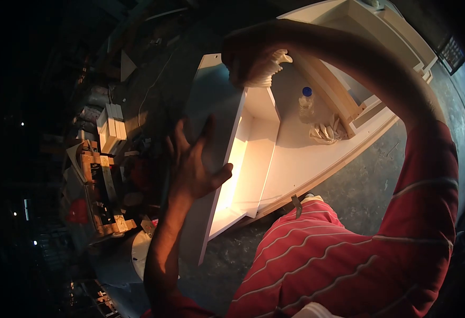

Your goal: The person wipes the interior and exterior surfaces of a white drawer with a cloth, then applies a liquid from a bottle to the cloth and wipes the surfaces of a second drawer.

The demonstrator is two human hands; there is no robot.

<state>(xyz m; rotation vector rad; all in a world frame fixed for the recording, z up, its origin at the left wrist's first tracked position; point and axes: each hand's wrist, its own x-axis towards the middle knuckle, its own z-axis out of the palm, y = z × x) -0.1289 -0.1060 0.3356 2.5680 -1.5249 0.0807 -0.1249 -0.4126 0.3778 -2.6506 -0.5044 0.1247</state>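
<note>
A white drawer (252, 138) stands tilted on a pale work surface (301, 164), its wide front panel (211, 108) facing left in shadow. My left hand (192, 167) lies spread against that panel, the thumb near its lit edge. Above, my right arm reaches across to the panel's far end. There my right hand (245, 61), dark in shadow, is closed around a crumpled whitish cloth (267, 71) with ribbed folds. The cloth is at the upper edge of the drawer; the fingers are mostly hidden.
A clear bottle with a blue cap (306, 100) and a crumpled pale wrapping (328, 131) sit on the surface. A large white cabinet frame (349, 90) lies at the upper right. Wooden pieces (110, 130) and a wooden frame (105, 185) are stacked at the left.
</note>
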